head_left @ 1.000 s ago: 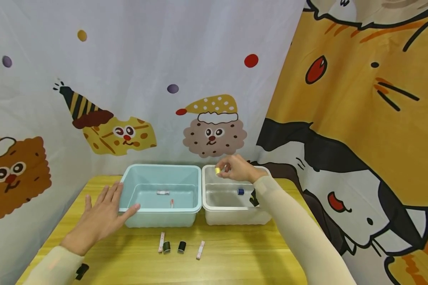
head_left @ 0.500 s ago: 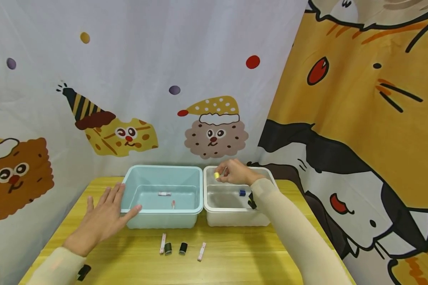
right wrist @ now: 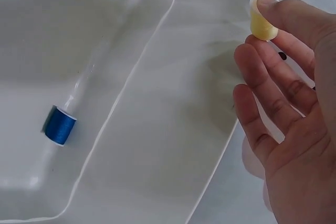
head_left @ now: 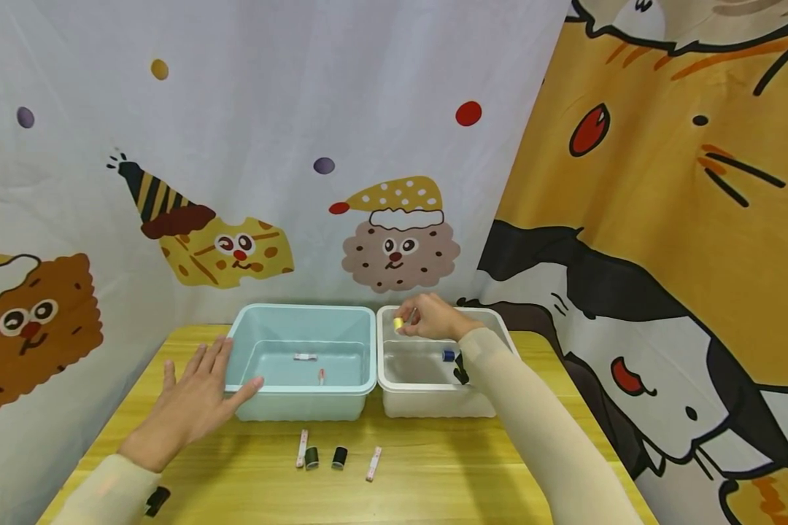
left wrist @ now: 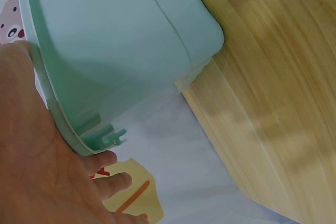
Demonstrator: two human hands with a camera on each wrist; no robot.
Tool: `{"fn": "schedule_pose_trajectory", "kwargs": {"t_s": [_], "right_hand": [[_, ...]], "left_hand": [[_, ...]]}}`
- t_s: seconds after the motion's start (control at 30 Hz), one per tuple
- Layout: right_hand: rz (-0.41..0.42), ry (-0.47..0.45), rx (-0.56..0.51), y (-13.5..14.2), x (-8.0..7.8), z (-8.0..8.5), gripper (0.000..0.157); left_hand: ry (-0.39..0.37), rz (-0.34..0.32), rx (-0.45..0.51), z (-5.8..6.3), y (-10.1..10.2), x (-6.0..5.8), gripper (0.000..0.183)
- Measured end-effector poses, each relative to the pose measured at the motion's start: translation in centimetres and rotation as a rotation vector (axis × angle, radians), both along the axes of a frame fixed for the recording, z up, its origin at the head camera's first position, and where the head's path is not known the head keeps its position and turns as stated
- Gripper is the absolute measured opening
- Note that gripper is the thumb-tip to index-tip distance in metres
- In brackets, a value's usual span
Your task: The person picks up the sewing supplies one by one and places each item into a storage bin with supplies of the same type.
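My right hand (head_left: 432, 316) pinches a yellow thread spool (right wrist: 263, 18) between thumb and fingertips, held above the white bin (head_left: 440, 408). Inside that bin lies a blue thread spool (right wrist: 60, 126). With its fingers spread, my left hand (head_left: 193, 399) rests at the left rim of the light-blue bin (head_left: 302, 406); the left wrist view shows the palm against the rim. Two small pinkish-white strips, one of them a strip (head_left: 305, 357) lying crosswise, are in the light-blue bin.
In front of the bins, a dark green spool (head_left: 311, 459), a black spool (head_left: 339, 458) and two pale printed strips, among them the right strip (head_left: 373, 464), lie on the wooden table (head_left: 433, 488). A patterned curtain (head_left: 249, 109) hangs behind.
The right hand has lowered slightly over the white bin, with the yellow spool still pinched. My left hand keeps its place at the light-blue bin. The head view has shifted a little.
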State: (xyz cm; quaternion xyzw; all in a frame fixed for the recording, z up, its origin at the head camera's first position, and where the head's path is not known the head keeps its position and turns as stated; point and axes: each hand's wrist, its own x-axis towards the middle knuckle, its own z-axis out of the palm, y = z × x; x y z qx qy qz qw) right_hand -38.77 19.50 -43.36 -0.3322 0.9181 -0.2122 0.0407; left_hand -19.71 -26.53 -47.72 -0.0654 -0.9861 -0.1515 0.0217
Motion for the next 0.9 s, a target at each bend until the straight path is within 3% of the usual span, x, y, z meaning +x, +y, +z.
{"fn": "schedule_pose_trajectory", "kwargs": {"t_s": [0.3, 0.9], "right_hand": [[-0.016, -0.03, 0.018, 0.0, 0.2, 0.1, 0.042], [-0.043, 0.027, -0.011, 1.1, 0.8, 1.5, 0.037]], "left_hand": [[-0.004, -0.001, 0.001, 0.0, 0.0, 0.0, 0.121], [0.0, -0.002, -0.003, 0.0, 0.0, 0.0, 0.121]]}}
